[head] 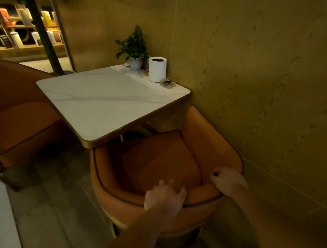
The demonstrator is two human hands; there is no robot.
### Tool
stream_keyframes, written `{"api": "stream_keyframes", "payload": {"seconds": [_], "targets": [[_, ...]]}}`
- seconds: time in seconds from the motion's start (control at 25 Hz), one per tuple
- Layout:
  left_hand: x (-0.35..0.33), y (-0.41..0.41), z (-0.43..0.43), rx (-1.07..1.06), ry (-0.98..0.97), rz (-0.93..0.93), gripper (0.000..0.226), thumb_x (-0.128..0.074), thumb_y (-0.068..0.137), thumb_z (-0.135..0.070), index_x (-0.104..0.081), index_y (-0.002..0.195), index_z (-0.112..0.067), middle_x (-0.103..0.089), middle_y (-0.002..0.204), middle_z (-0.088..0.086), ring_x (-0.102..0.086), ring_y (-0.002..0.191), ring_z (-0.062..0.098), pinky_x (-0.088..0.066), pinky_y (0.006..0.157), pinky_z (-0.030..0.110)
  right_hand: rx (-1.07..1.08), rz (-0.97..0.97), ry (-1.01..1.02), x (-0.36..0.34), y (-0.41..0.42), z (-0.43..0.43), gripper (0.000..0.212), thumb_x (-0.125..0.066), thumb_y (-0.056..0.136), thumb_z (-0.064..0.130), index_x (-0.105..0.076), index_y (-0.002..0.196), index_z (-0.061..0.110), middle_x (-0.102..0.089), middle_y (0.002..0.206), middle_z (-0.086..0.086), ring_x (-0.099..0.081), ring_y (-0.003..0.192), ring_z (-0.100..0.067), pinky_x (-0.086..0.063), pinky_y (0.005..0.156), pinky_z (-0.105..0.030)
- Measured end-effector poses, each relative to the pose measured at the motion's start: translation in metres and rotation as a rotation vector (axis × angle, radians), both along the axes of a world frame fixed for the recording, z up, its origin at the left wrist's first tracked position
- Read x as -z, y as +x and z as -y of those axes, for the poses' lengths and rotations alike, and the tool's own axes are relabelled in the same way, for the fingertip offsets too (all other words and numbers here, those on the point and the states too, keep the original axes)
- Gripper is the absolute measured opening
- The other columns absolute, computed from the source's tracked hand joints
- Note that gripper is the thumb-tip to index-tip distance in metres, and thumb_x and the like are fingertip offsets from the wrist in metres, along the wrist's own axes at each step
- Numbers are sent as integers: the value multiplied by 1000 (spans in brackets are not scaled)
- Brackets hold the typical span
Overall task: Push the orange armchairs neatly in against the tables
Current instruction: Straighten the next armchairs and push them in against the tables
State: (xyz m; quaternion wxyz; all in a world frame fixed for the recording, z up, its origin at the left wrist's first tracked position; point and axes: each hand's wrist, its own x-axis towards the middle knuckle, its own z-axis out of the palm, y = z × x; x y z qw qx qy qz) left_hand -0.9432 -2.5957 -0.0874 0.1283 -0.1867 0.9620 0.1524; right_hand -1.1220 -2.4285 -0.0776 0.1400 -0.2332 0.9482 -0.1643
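An orange armchair (162, 162) with a curved back stands at the near corner of a white marble table (106, 102), its seat front tucked partly under the tabletop. Both of my hands hold the top rim of its backrest. My left hand (164, 198) grips the rim near the middle, fingers curled over the inside. My right hand (228, 181) is closed on the rim further right, near the wall. A second orange armchair (15, 125) sits at the table's left side, partly cut off by the frame edge.
A wood-panelled wall (268, 82) runs close along the chair's right side. On the table's far end stand a potted plant (133, 52), a white cylinder (157, 69) and a small glass dish (168, 83). A tree trunk (43, 34) and shelves (20, 28) lie beyond.
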Motion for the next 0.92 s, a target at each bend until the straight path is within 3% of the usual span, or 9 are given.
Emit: {"api": "stream_keyframes", "payload": {"seconds": [0.12, 0.28, 0.56, 0.68, 0.8, 0.92], "targets": [[-16, 11, 11, -203, 294, -94, 52, -35, 98, -57, -38, 145, -33, -42, 140, 1, -46, 127, 28, -41, 101, 50, -49, 97, 54, -14, 4, 12, 20, -54, 89, 53, -66, 92, 37, -64, 104, 6, -57, 90, -15, -42, 73, -34], [-42, 62, 34, -105, -17, -269, 53, -31, 98, -52, -36, 147, -33, -43, 148, -1, -36, 140, 25, -23, 118, 55, -111, 4, 13, -53, 49, 36, 41, -47, 93, 60, -62, 120, 33, -64, 107, 11, -58, 91, -10, -42, 69, -31], [-121, 151, 68, -172, -107, -273, 60, -31, 100, -54, -20, 155, -35, -22, 165, 4, -13, 152, 29, -14, 121, 60, -156, -47, -80, -141, 148, 74, 43, -45, 100, 48, -54, 134, 25, -64, 122, 1, -60, 107, -19, -50, 83, -36], [-152, 200, 80, -215, -86, -298, 62, -33, 98, -53, -19, 155, -34, -25, 163, 4, -16, 151, 28, -19, 119, 60, -201, -122, -125, -164, 197, 86, 42, -50, 98, 47, -53, 135, 28, -63, 127, 7, -60, 111, -13, -48, 80, -30], [-175, 253, 102, -215, -81, -320, 63, -38, 96, -51, -23, 155, -32, -34, 156, 4, -26, 146, 28, -27, 116, 57, -235, -134, -150, -178, 246, 109, 39, -54, 96, 47, -55, 132, 32, -63, 125, 11, -55, 96, -2, -43, 75, -27], [-193, 317, 140, -236, -63, -351, 64, -35, 93, -56, -25, 153, -34, -38, 153, 3, -32, 142, 27, -32, 113, 53, -268, -139, -161, -192, 305, 150, 39, -56, 95, 47, -54, 131, 35, -61, 126, 15, -52, 95, 1, -41, 75, -27]]}}
